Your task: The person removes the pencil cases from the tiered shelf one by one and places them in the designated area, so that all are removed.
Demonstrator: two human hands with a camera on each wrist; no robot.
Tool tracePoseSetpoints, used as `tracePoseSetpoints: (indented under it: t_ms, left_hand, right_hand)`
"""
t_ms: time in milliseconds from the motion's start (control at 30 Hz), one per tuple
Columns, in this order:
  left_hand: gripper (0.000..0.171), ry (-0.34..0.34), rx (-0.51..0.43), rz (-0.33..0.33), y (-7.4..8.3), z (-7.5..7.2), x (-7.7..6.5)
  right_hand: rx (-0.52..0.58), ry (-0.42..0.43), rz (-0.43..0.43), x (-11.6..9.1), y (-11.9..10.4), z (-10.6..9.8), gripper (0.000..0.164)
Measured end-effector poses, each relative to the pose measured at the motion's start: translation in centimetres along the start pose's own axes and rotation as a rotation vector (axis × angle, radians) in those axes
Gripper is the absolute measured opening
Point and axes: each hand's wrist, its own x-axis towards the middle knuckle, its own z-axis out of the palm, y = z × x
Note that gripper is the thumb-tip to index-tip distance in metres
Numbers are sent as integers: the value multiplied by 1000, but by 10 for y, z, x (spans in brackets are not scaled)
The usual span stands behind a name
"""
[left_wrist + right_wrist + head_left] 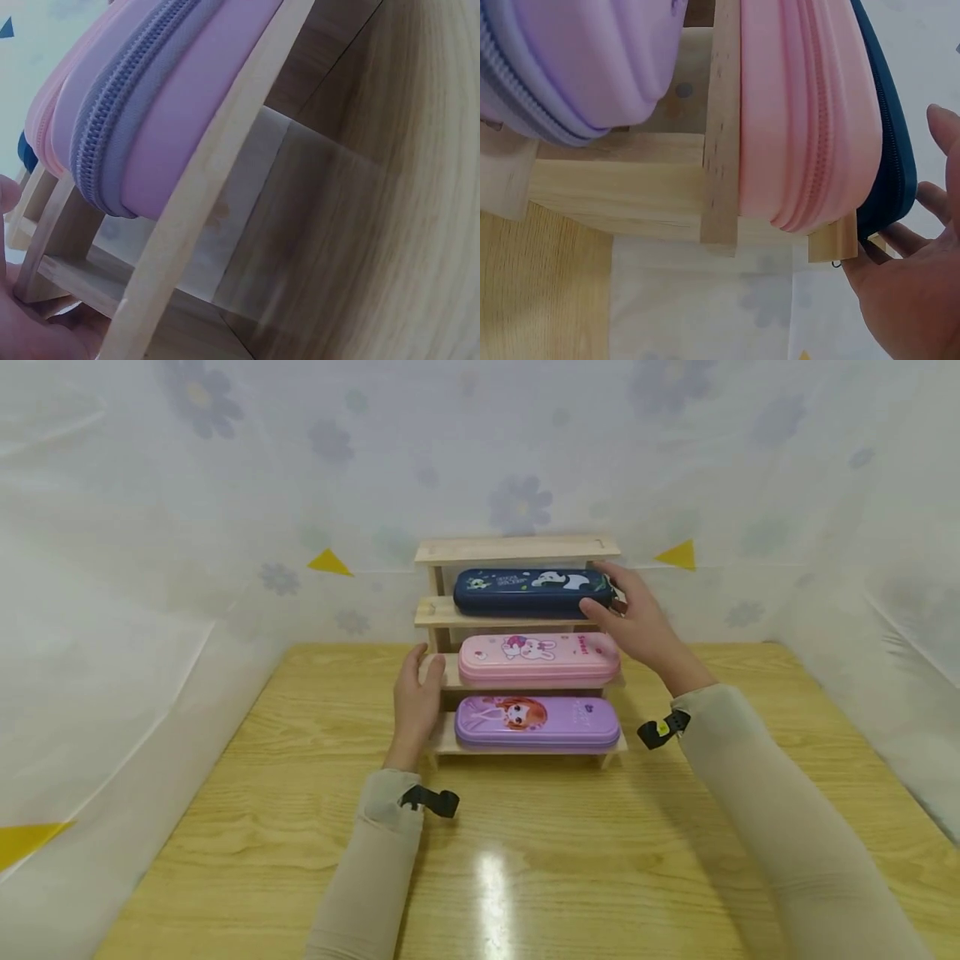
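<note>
A stepped wooden rack (517, 550) carries three zipped pencil cases. On the step below the top lies the navy panda pencil case (491, 602). My right hand (637, 618) holds its right end, thumb at the front edge and fingers toward the back. In the right wrist view, fingertips touch the end of the navy case (897, 187). Below it are the pink rabbit pencil case (487, 672) and, on the lowest step, the purple pencil case (480, 737). My left hand (416, 706) grips the left side of the rack beside the pink case, some fingers hidden behind wood.
The rack stands on a wood-grain table (540, 843), near its back edge. A pale flowered sheet (420, 460) hangs behind and at both sides. Yellow triangles (678, 555) mark the sheet. Black straps (431, 802) stick out from both wrists.
</note>
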Motion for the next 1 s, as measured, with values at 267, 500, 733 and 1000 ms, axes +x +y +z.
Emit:
tracePoseSetpoints:
  t_ms: [267, 500, 733, 1000]
  left_hand:
    - [49, 68, -31, 15, -14, 6, -4]
    - [50, 103, -17, 44, -17, 10, -3]
    - [51, 104, 21, 43, -20, 6, -4]
    - [54, 92, 13, 49, -20, 5, -6]
  right_hand:
    - [-65, -21, 10, 8, 5, 7, 70]
    - [-175, -36, 6, 16, 6, 7, 74]
    - [-200, -53, 6, 17, 6, 10, 75]
    - [-220, -16, 24, 17, 5, 10, 72]
